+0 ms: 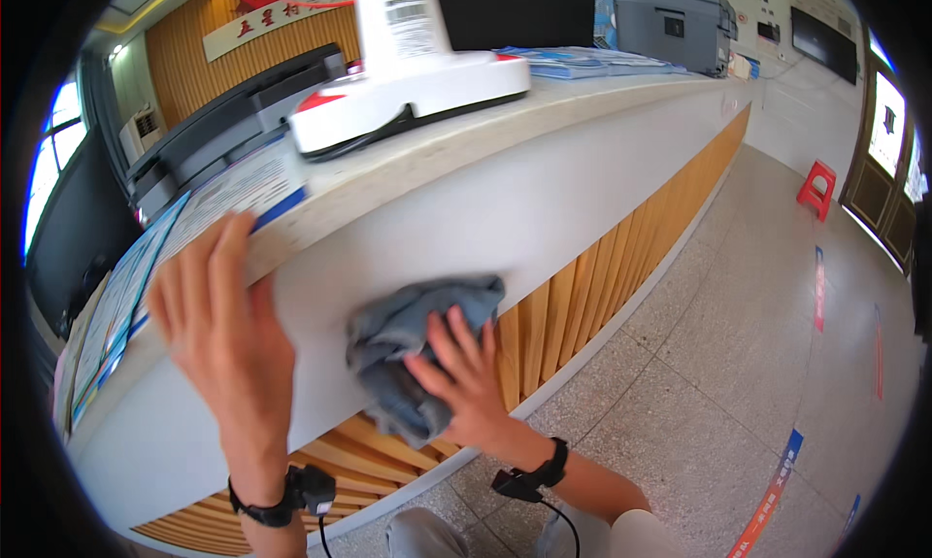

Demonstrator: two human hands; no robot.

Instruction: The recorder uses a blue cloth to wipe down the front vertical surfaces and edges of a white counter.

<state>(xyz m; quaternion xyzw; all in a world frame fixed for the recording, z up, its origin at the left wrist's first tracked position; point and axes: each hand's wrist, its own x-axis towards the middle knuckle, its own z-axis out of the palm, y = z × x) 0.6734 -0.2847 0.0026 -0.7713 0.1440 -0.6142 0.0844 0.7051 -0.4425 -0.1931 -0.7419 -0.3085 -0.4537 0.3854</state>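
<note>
My right hand [466, 378] presses a bunched grey-blue cloth [413, 315] against the white front panel [544, 218] of a counter. Its fingers are spread over the cloth's right side, and part of the cloth lies folded beneath them. My left hand [228, 335] is at the counter's near edge, holding nothing, with its fingers reaching up over the rim beside some printed sheets [238, 189]. Each wrist wears a black strap with a small device and a cable.
On the countertop [573, 97] stand a white device with red corners [408, 101], blue-and-white papers [582, 63] and a grey printer [670, 24]. Wooden slats [582, 296] line the counter below the panel. A red stool [817, 189] stands on the tiled floor, far right.
</note>
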